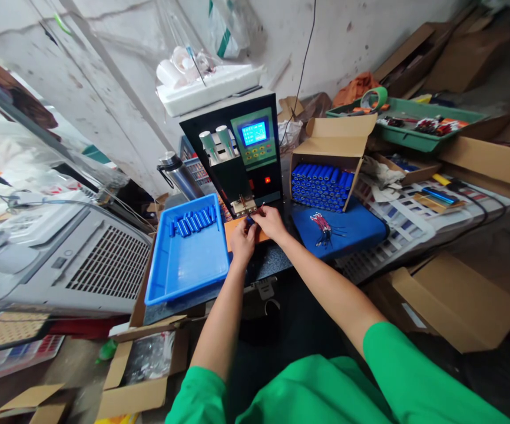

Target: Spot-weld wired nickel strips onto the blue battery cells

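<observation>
Both hands meet at the front of a black machine (264, 200) with a lit blue screen, just under its electrodes (244, 203). My left hand (243, 238) has its fingers closed around a small blue piece, mostly hidden, that looks like a blue cell (250, 220). The fingers of my right hand (269, 222) are pinched beside it, near the electrode tips; what they hold is too small to make out. An orange board (232, 228) lies beneath the hands.
On the left, a blue tray (184, 265) holds several blue cells. To the right stand a cardboard box (325, 144) full of blue cells and a blue mat (356, 227) with red and black wires. A metal flask (182, 174) stands behind the tray.
</observation>
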`<act>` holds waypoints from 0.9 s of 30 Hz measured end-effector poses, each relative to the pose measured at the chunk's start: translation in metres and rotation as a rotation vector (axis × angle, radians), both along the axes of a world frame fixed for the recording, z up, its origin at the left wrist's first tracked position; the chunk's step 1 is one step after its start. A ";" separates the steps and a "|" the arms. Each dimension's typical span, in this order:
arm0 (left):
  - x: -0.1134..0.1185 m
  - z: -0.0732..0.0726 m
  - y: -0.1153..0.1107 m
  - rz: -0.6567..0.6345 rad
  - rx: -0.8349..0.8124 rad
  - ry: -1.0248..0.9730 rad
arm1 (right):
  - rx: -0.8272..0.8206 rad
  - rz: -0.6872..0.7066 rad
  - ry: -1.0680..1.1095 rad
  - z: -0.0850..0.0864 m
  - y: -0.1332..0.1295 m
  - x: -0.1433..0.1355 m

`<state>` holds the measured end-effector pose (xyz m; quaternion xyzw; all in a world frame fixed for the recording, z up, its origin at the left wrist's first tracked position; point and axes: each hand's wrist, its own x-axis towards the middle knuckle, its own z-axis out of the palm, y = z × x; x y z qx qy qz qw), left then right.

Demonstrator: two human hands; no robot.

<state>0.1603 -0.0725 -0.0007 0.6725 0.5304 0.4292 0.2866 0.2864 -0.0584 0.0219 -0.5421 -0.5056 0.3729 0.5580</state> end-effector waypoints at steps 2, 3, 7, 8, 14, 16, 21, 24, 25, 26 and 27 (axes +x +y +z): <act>0.000 0.000 0.000 0.000 0.001 -0.005 | -0.001 0.002 -0.002 0.000 0.000 0.000; 0.000 -0.001 0.000 0.000 0.000 -0.006 | 0.002 0.005 -0.003 0.000 0.000 0.001; -0.001 -0.001 0.001 0.001 0.003 0.026 | -0.007 0.018 -0.001 0.001 -0.001 0.001; -0.001 -0.001 0.001 0.001 0.004 0.036 | -0.010 0.026 0.004 0.001 -0.001 0.001; 0.000 0.001 0.000 -0.009 -0.002 0.038 | 0.033 0.065 -0.020 0.001 -0.005 0.007; 0.000 0.001 0.000 -0.011 0.004 0.034 | 0.051 0.067 -0.051 0.000 -0.010 0.012; 0.000 0.002 0.000 0.008 -0.014 0.023 | 0.027 0.051 -0.225 -0.005 -0.020 0.020; 0.000 0.003 -0.001 0.001 -0.002 0.012 | 0.019 0.069 -0.253 -0.008 -0.021 0.022; 0.000 0.004 -0.001 -0.002 0.005 0.001 | 0.009 0.082 -0.225 -0.009 -0.021 0.022; 0.000 0.004 -0.001 -0.009 0.011 -0.017 | -0.008 0.098 -0.184 -0.010 -0.020 0.023; 0.000 0.005 -0.001 -0.020 0.016 -0.045 | -0.032 0.117 -0.134 -0.010 -0.020 0.023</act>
